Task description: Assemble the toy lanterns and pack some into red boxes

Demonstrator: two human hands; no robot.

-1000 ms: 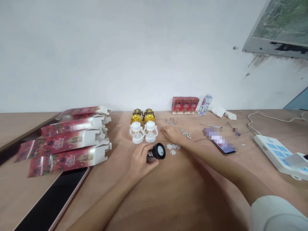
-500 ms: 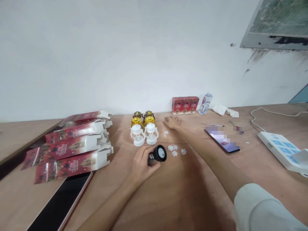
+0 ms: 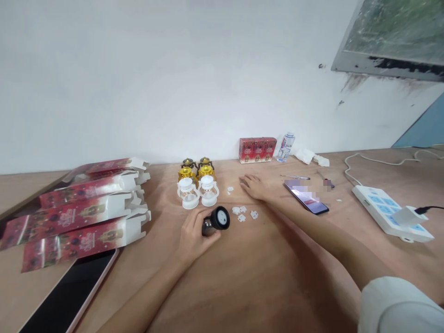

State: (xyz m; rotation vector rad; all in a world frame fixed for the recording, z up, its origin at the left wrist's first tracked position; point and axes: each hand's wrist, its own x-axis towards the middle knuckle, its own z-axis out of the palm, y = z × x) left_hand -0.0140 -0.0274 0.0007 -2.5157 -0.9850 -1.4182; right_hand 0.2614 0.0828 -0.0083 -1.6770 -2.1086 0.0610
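Observation:
My left hand (image 3: 194,233) is wrapped round a black mini lantern (image 3: 221,218), tilted so its round base faces right and toward me. Beyond it stand two white mini lanterns (image 3: 208,196), with gold ones (image 3: 188,175) and dark bronze ones (image 3: 205,162) behind them. My right hand (image 3: 252,186) rests low over the table with fingers stretched out, holding nothing visible. Several small white pieces (image 3: 241,210) lie between my hands, and a few more (image 3: 230,189) lie just left of my right fingers.
Flattened red printed boxes (image 3: 79,212) are stacked at left, over a large dark-screened device (image 3: 65,296). Upright red boxes (image 3: 257,150) and a clear bottle (image 3: 286,147) stand by the wall. A phone (image 3: 307,196), a screwdriver (image 3: 324,177) and a power strip (image 3: 388,212) lie at right.
My right hand has drawn back from near the wall toward me and a little right of the lanterns. The whole view has shifted slightly; my left hand still grips the black lantern.

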